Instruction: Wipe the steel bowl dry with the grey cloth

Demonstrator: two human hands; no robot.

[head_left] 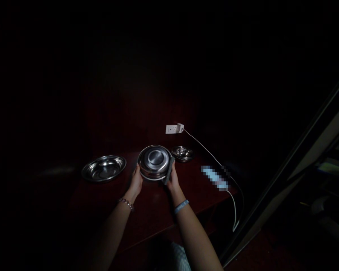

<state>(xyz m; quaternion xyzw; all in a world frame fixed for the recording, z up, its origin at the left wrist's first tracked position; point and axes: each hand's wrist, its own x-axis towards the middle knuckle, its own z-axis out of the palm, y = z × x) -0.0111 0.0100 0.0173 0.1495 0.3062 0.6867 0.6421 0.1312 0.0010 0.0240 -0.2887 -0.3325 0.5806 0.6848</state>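
Note:
Both hands hold a stainless steel bowl upright on edge above the dark wooden table, with its round base facing me. My left hand grips its lower left rim. My right hand presses a grey cloth against its right side. A wide steel plate lies on the table to the left, apart from my left hand. Beyond my right hand sits a smaller steel dish, holding something shiny that is too dim to tell.
A white wall socket holds a plug, and its white cable runs down to a blurred, pixelated device at the table's right edge. A dark door frame rises at the right. The room is very dim.

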